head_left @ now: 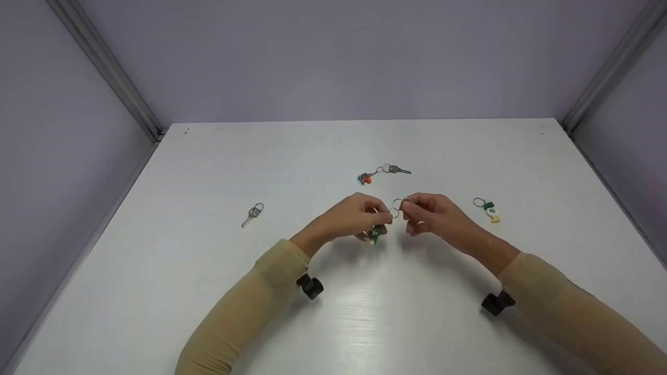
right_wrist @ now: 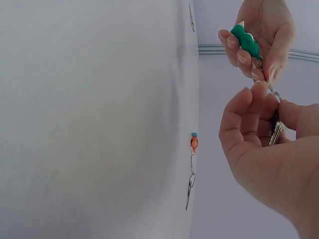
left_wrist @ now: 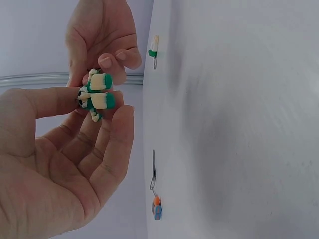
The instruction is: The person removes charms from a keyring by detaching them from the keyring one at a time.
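Our sleeves (head_left: 250,312) lie nearest, both hands meeting over the table (head_left: 208,172).

Our left hand (head_left: 350,217) pinches a green charm (head_left: 374,235) by its chain, the charm hanging just under the fingers. Our right hand (head_left: 435,216) pinches a key (right_wrist: 275,131) and a ring (head_left: 398,204) between thumb and fingertips, touching the left hand's fingertips. Behind the hands lies an orange keychain (head_left: 383,173); to the right a second green charm (head_left: 490,210); well to the left a lone key (head_left: 252,214).
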